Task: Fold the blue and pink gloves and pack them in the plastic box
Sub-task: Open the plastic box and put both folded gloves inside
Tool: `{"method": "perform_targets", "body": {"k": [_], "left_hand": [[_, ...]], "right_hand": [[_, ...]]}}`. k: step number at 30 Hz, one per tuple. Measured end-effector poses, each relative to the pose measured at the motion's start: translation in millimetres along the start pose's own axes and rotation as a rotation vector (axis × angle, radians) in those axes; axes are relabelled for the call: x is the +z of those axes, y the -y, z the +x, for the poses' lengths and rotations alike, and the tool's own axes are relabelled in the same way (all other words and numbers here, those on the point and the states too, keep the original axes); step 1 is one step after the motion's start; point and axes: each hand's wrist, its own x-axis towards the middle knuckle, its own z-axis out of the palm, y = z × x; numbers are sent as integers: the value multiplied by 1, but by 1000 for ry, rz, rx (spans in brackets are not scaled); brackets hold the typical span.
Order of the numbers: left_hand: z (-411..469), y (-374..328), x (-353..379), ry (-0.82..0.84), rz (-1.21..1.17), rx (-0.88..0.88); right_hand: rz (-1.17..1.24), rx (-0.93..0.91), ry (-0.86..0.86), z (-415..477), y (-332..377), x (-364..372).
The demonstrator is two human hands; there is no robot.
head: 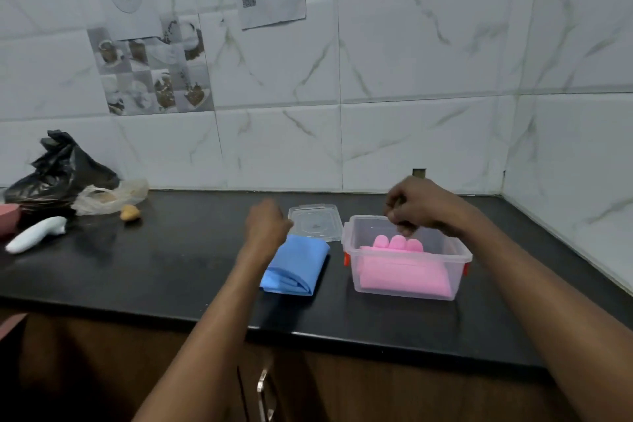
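The pink gloves [406, 272] lie folded inside the clear plastic box [460, 255], with three fingertips sticking up at the far side. My right hand [416, 205] hovers just above the box's far rim, its fingers hanging loosely curled with nothing in them. The folded blue gloves [296, 267] lie on the black counter [171, 267], left of the box. My left hand [267, 224] is at the far end of the blue gloves. Its fingers point away and are hidden, so I cannot tell if it grips them.
The box's clear lid [315, 221] lies flat behind the blue gloves. At the far left are a black plastic bag [58, 175], a clear bag [109, 197], a white handheld device [36, 233] and a pink item [7, 219]. Tiled walls close the back and right.
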Motion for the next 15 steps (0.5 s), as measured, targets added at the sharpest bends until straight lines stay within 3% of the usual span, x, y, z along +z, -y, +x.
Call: {"method": "perform_targets", "body": {"k": [4,8,11,15], "left_hand": [[-7,37,16,114,196,-144],[-15,51,38,130,226,-144],[-25,63,48,31,193,-104],[-44,66,56,-59,-110,-160]], "right_hand": [[262,-71,19,-12,59,46],[-62,21,114,-7,74,129],[-153,142,36,3,63,179],[122,373,-112,16,65,206]]}}
